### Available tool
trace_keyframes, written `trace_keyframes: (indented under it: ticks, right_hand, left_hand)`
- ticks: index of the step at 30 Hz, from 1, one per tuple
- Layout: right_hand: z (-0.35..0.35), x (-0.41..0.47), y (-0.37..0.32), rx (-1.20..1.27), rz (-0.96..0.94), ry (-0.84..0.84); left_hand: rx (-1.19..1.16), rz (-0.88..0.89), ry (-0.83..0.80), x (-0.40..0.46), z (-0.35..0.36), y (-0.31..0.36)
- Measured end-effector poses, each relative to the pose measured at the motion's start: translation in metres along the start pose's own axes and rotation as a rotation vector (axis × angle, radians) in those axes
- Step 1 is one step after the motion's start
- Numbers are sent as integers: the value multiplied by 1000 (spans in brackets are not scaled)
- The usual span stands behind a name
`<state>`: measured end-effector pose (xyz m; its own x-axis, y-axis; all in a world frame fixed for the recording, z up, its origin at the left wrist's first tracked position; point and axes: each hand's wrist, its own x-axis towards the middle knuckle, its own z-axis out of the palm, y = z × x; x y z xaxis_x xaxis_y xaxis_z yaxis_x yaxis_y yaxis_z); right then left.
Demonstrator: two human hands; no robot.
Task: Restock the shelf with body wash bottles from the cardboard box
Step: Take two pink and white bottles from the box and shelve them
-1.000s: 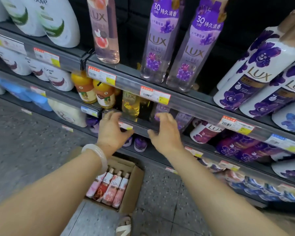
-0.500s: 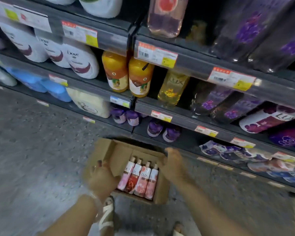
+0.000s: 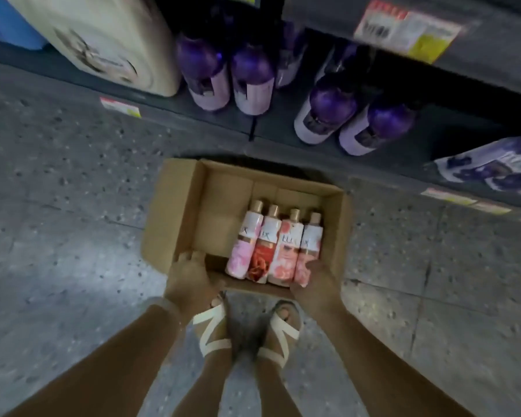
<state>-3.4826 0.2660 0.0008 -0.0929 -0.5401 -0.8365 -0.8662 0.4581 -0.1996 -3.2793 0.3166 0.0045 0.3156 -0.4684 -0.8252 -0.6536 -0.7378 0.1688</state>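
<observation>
On the speckled grey floor (image 3: 57, 206) just in front of the bottom shelf (image 3: 271, 127), a cardboard box (image 3: 178, 206) sat with its flaps open. Four body wash bottles (image 3: 278, 245) lay side by side in its right half, caps pointing toward the shelf, their labels pink, white and red; the left half of the box showed bare cardboard. The left hand (image 3: 188, 279) gripped the near left corner of the box, fingers curled over the edge by the left flap. The right hand (image 3: 315, 284) was at the near right corner, its fingers reaching in around the base of the rightmost bottle; the blur kept me from telling whether they clasped the bottle, the box wall or both. Both feet, in white strapped sandals (image 3: 214, 331), stood just behind the box, between the two forearms. Purple-capped bottles (image 3: 325, 115) stood on the bottom shelf, a large cream container (image 3: 103, 40) to their left and purple flat packs (image 3: 494, 167) at the far right. A price tag (image 3: 406, 28) hung on the shelf rail above.
</observation>
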Motion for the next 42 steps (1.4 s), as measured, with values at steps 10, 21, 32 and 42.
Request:
trace_keyframes:
  ticks: [10, 21, 32, 42]
  right_hand:
    - [88, 124, 5, 35, -10, -119]
    - [136, 176, -6, 121, 114, 87]
    - [173, 187, -54, 179, 192, 50]
    - [141, 154, -46, 315, 27, 100]
  left_hand:
    - [-145, -18, -178, 129, 98, 9]
    - [-275, -57, -119, 201, 147, -12]
    - [-94, -159, 139, 205, 111, -36]
    - [-481, -200, 234, 176, 100, -15]
